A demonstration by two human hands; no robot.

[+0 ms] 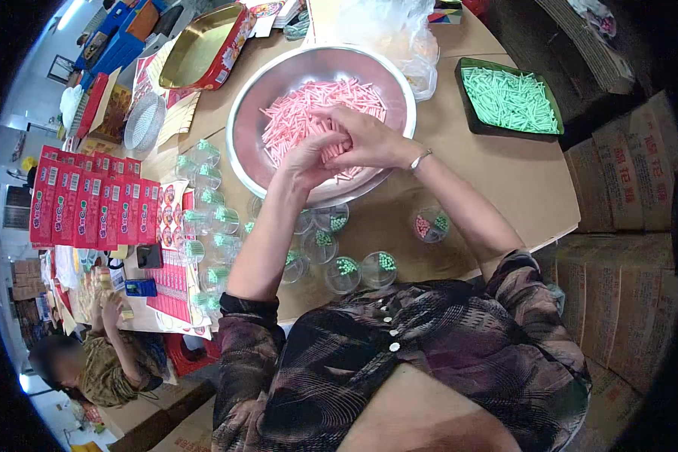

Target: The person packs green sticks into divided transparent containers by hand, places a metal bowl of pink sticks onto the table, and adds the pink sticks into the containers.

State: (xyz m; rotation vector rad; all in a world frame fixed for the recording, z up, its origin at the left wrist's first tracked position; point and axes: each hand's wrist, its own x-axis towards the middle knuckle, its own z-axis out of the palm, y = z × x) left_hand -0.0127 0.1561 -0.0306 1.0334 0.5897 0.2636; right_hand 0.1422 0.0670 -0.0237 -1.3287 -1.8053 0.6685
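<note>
1 metal bowl (309,62), set on the table (459,181), taken as clock centre with 12 o'clock at the far edge. Contents: pink sticks (294,113), loosely heaped.

1 left hand (309,160), entered over the rim from 7 o'clock; 1 right hand (369,139), entered from 4 o'clock, a bracelet (422,159) worn at its wrist. Both are held over the heap, fingers curled and brought together; a bunch of pink sticks (334,153) is enclosed between them, its far end partly hidden by the fingers.

At 3 o'clock: 1 dark tray (471,120), filled with green sticks (508,98). Between 4 and 5 o'clock: 1 clear divided cup (432,235), in which pink and green sticks are stood in separate compartments. At 6 o'clock: clear cups (342,282), partly filled with green. Between 7 and 8 o'clock: more cups with green sticks (220,218), closely grouped. Between 8 and 9 o'clock: red packets (90,200), stacked. At 10 o'clock: 1 gold-lined tin (203,47). At 1 o'clock: 1 plastic bag (399,34).
</note>
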